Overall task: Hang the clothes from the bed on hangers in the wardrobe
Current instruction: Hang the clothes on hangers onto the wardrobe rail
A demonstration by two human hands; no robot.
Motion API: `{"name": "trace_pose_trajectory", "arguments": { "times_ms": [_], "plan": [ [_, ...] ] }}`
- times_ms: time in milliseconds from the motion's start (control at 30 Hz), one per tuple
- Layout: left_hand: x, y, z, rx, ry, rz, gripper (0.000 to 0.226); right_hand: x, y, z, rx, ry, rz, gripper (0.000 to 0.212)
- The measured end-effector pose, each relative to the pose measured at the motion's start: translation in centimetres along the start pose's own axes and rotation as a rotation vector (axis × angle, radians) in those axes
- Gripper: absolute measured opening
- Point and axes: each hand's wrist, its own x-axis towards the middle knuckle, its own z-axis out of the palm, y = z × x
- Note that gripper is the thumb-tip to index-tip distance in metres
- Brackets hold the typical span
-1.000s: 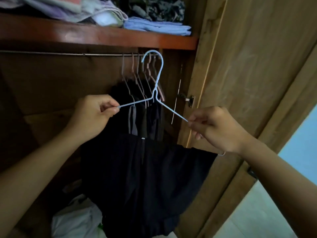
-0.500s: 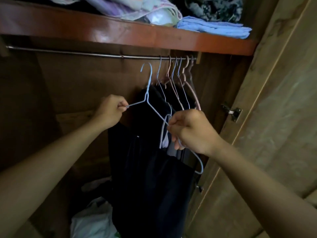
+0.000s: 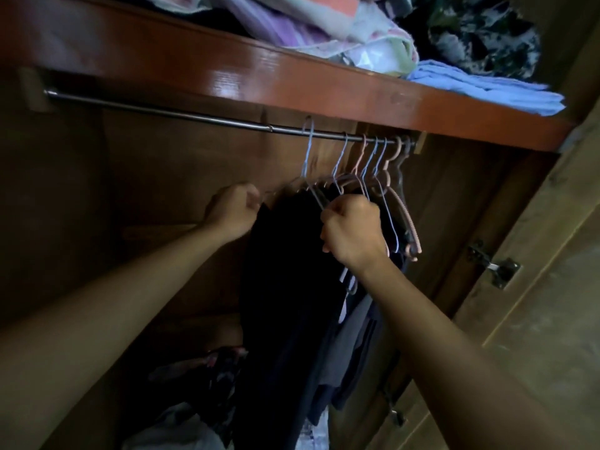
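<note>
Since the earlier frame, the blue hanger (image 3: 307, 151) has been hooked over the rail (image 3: 194, 115) at upper centre of the frame, left of the other hangers (image 3: 373, 157). One end of it is pinched by the left hand (image 3: 232, 211), and its other arm is gripped by the right hand (image 3: 352, 230), both at frame centre. A dark garment (image 3: 285, 271) is draped from it, down toward the bottom of the wardrobe (image 3: 81, 190). Folded clothes (image 3: 487, 89) are stacked on the shelf (image 3: 292, 89) above.
</note>
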Motion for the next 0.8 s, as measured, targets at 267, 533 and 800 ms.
{"name": "trace_pose_trajectory", "arguments": {
  "times_ms": [267, 533, 800],
  "plan": [
    [2.1, 1.4, 0.3, -0.027, 0.041, 0.111, 0.018, 5.5, 1.5, 0.9, -0.042, 0.121, -0.029, 0.04],
    [4.1, 3.5, 1.1, -0.024, 0.093, 0.165, 0.018, 10.0, 3.5, 2.0, 0.017, 0.114, 0.042, 0.04],
    [3.5, 3.4, 2.0, 0.009, 0.06, 0.138, 0.017, 10.4, 5.3, 3.8, 0.088, 0.045, 0.053, 0.039]
  ]
}}
